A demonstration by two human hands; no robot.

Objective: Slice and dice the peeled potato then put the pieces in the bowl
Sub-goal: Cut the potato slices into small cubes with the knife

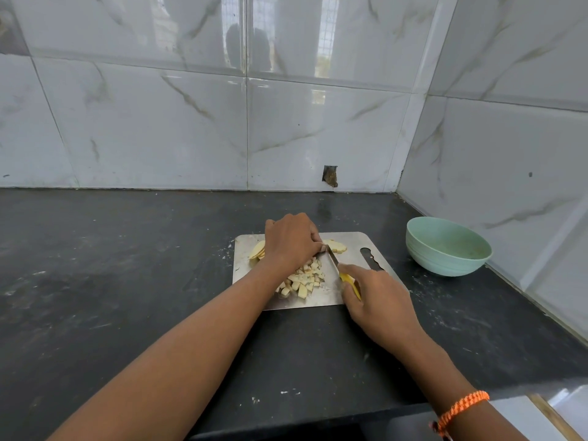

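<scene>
While the left hand (291, 241) curls down over potato slices (257, 249) at the far side of the steel board (353, 241), the right hand (377, 300) grips the yellow handle of a knife (337, 265), its blade angled toward the left fingertips. Diced potato (302, 281) lies heaped mid-board, beside the blade. More slices (335, 246) rest beyond the knife tip. A green bowl (447, 249) stands on the dark counter (127, 265), right of the board, apart from it.

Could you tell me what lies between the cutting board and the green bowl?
Nothing but bare dark countertop, per the head view; the cutting board and green bowl stand apart.
</scene>
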